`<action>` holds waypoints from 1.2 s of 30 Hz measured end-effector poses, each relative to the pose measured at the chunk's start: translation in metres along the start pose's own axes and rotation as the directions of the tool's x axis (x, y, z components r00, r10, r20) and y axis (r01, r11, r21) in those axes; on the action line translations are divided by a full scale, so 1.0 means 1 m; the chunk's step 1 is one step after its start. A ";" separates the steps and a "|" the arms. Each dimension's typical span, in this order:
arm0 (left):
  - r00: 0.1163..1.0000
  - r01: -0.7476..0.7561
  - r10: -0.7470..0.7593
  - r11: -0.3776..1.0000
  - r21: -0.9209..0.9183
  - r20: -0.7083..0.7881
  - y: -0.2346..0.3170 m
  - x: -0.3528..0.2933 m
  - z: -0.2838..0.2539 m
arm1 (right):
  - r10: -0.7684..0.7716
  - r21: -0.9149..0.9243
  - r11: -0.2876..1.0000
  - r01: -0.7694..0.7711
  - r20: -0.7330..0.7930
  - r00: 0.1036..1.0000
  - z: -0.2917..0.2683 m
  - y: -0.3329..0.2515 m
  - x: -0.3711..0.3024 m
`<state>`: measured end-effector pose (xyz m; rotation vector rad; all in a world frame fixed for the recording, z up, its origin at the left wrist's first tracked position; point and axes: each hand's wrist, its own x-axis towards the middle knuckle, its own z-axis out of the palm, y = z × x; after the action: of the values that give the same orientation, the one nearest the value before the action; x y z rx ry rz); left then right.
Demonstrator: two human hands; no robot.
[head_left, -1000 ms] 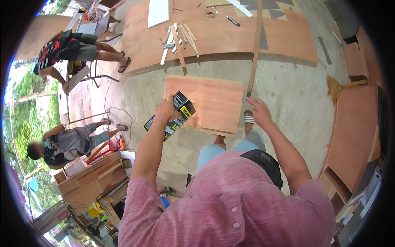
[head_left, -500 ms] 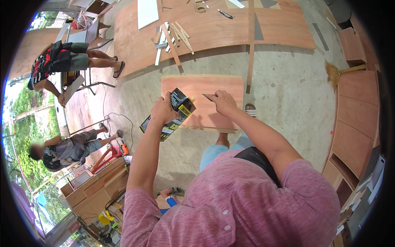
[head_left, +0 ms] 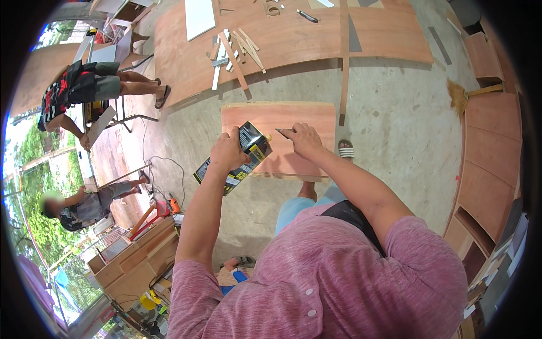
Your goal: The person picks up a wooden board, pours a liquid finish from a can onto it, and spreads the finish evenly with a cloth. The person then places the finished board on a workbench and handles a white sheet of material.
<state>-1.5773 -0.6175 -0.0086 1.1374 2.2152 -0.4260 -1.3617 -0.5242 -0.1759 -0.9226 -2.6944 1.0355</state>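
Observation:
My left hand [head_left: 228, 151] grips a rectangular black and yellow can [head_left: 257, 152], tilted with its top toward the right. Yellowish stuff [head_left: 269, 137] shows at the can's upper corner, above a flat reddish wooden board [head_left: 293, 112]. Over the same board, my right hand [head_left: 307, 141] is closed on a small, dark, pointed flat tool [head_left: 284, 133]; its exact kind is hard to make out. The tool's tip points left toward the can, with a small gap between them. Part of the board lies hidden behind the can and my hands.
Beyond the board lies a large plywood sheet [head_left: 305, 48] with wood strips [head_left: 248, 48], a cutter knife [head_left: 307, 17] and a tape roll [head_left: 274, 11]. A broom [head_left: 460, 97] and wooden cabinets [head_left: 491, 135] stand right. Two people [head_left: 107, 82] [head_left: 90, 206] are at left.
My left hand and the can have shifted slightly to the right. My right hand with the tool has edged left. At the left, the lower person has changed posture.

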 end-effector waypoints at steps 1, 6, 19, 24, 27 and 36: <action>1.000 0.002 -0.001 1.000 -0.003 0.004 0.000 0.000 0.000 | 0.000 0.003 1.000 0.000 -0.003 1.000 0.000 0.000 0.000; 0.999 0.009 -0.008 1.000 -0.009 0.034 0.006 0.002 -0.005 | 0.009 -0.005 1.000 -0.009 0.017 1.000 -0.002 0.002 0.001; 1.000 0.017 -0.017 1.000 0.000 0.020 0.006 -0.004 -0.008 | 0.036 -0.020 0.999 -0.034 0.092 0.995 -0.001 0.000 0.000; 1.000 0.017 -0.018 0.999 -0.042 -0.013 -0.004 -0.008 0.000 | 0.005 -0.037 0.999 -0.002 0.079 0.997 0.004 -0.002 0.002; 1.000 0.025 -0.026 0.998 -0.066 -0.015 -0.013 -0.008 0.005 | -0.025 -0.035 0.999 0.026 0.033 0.999 0.007 -0.005 0.004; 0.998 0.054 -0.058 0.988 -0.143 -0.025 -0.026 -0.016 0.012 | -0.030 -0.053 0.998 0.032 0.046 0.999 0.015 -0.009 0.014</action>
<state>-1.5869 -0.6487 -0.0077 1.0144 2.2674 -0.2715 -1.3821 -0.5299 -0.1835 -0.8734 -2.7771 0.9938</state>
